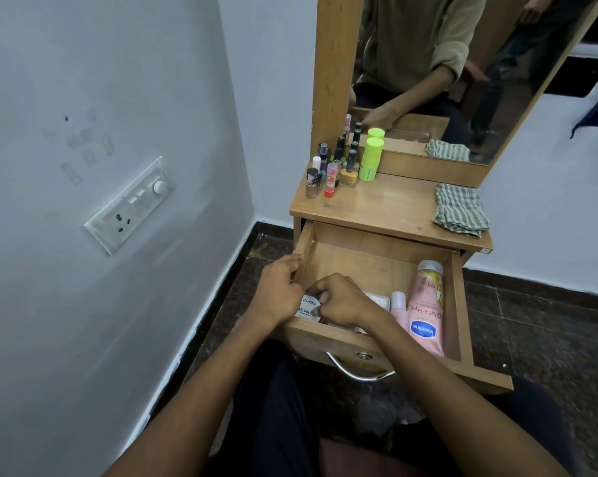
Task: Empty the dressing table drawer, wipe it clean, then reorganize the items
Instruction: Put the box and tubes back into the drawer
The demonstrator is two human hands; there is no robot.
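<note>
The wooden drawer (457, 304) of the dressing table stands pulled open. My left hand (278, 290) grips the drawer's left wall at its front corner. My right hand (342, 299) reaches into the drawer's front left, fingers curled round a white nail polish remover pack (308, 306) that it partly hides. A pink Vaseline tube (425, 311) lies along the right side, with a small pink bottle (398, 306) and a white box (380, 299) beside it. The rear of the drawer is bare wood.
On the table top (387, 204), several nail polish bottles (328, 170) and a green stick (370, 160) stand at the back left. A striped cloth (461, 210) lies at the right. A mirror (463, 63) rises behind. A wall with a switch plate (129, 208) is close on the left.
</note>
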